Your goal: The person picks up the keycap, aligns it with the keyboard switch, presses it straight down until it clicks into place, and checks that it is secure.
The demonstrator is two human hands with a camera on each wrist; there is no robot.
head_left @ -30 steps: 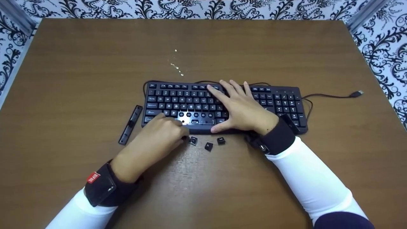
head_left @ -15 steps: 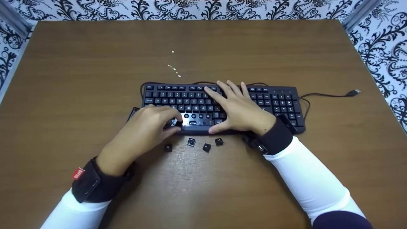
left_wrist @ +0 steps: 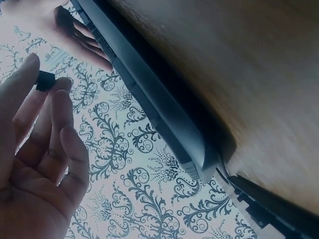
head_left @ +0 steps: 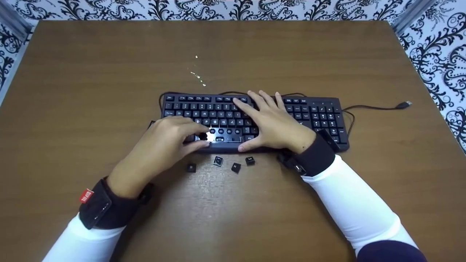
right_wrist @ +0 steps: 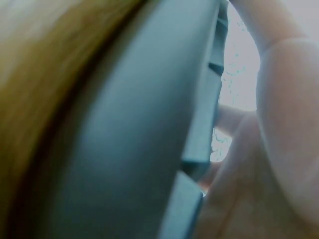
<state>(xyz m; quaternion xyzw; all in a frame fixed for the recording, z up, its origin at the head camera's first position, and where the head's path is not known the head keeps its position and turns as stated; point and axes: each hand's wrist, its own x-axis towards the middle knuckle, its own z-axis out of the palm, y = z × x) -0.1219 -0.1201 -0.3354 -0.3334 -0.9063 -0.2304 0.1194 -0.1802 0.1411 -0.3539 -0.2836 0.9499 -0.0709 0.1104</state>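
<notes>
A black keyboard (head_left: 222, 114) lies on the table, with several keys gone from its bottom rows and the bare plate showing. Over its lower left part, my left hand (head_left: 164, 145) pinches a small black keycap (left_wrist: 45, 80) between thumb and fingertips. In the left wrist view the keycap is held above the keyboard's surface. My right hand (head_left: 276, 123) rests spread across the keyboard right of the middle, fingers straight and thumb at the front edge. In front of the keyboard lie several loose keycaps (head_left: 236, 167), one of them with its hollow underside up.
A long black bar-shaped piece (left_wrist: 274, 204), likely the space bar, lies left of the keyboard, mostly hidden by my left hand in the head view. The keyboard's cable (head_left: 378, 107) runs right to a USB plug (head_left: 403, 105). Small pale flecks (head_left: 198, 76) dot the table behind.
My left hand has left a keycap on the table in front, moved up and left over the keyboard, and now pinches another keycap. The right hand stays in place.
</notes>
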